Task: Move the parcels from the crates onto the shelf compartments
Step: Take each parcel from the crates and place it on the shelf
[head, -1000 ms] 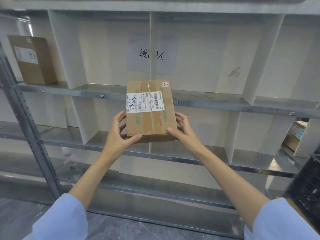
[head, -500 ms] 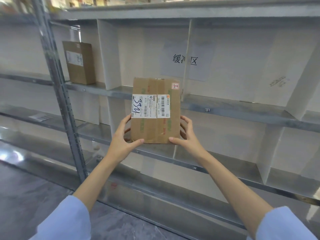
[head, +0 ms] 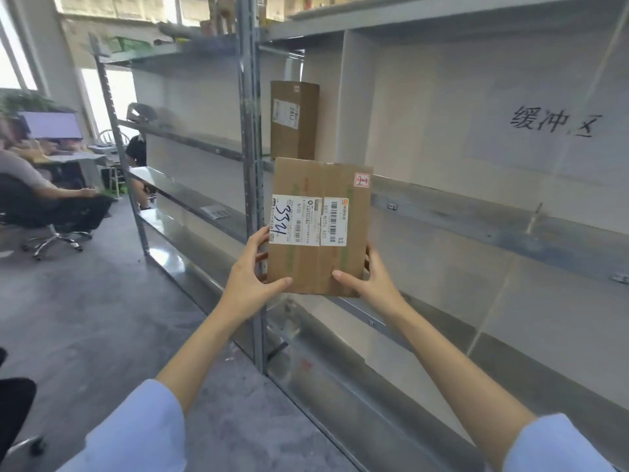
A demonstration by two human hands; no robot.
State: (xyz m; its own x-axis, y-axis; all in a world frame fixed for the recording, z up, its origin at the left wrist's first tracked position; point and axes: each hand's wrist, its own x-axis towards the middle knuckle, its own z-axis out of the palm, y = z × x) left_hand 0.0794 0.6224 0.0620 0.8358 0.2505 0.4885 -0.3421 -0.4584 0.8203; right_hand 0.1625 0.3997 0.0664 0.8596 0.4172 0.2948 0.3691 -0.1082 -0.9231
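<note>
Parcel btm corners pinched by L hand, R hand, before shelf.

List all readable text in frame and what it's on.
"缓冲区": paper sheet on the shelf back wall, last character smeared.
"507-N705": right label on held parcel.
"N705": left label, plus handwritten "33", remaining digits unclear.
Red sticker, standing parcel's label, shelf tags: unreadable.
</note>
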